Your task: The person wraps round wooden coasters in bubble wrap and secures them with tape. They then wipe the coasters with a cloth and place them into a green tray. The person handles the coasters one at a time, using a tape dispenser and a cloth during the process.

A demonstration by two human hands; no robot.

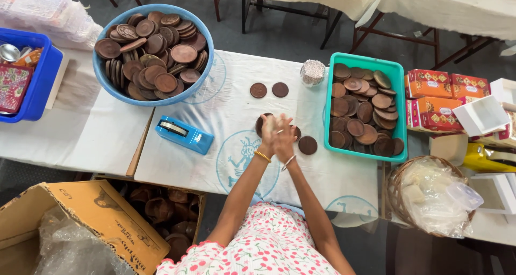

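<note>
Hands meet over the middle of the tabletop [231, 111], which is covered with a white cloth. The left hand [270, 131] and the right hand [285, 137] are pressed close together around something small and pale; I cannot tell exactly what it is, and whether the fingers are fully closed on it is not clear.

Directly under the hands lies a brown clay disc [260, 123], partly hidden by them. A second loose disc [307, 145] lies at about 4 o'clock from the hands, just beside the right hand, so that hand is the nearer one. Two more discs [269, 89] lie flat at 12 o'clock, near but apart.

The green tray [365, 63], full of the same discs, stands at 3 o'clock on the right-hand side. The blue bowl [110, 87] with many discs stands at 10 o'clock, well apart. A blue tape dispenser [184, 135] lies at 9 o'clock, its long axis running from 10 to 4 o'clock.
</note>
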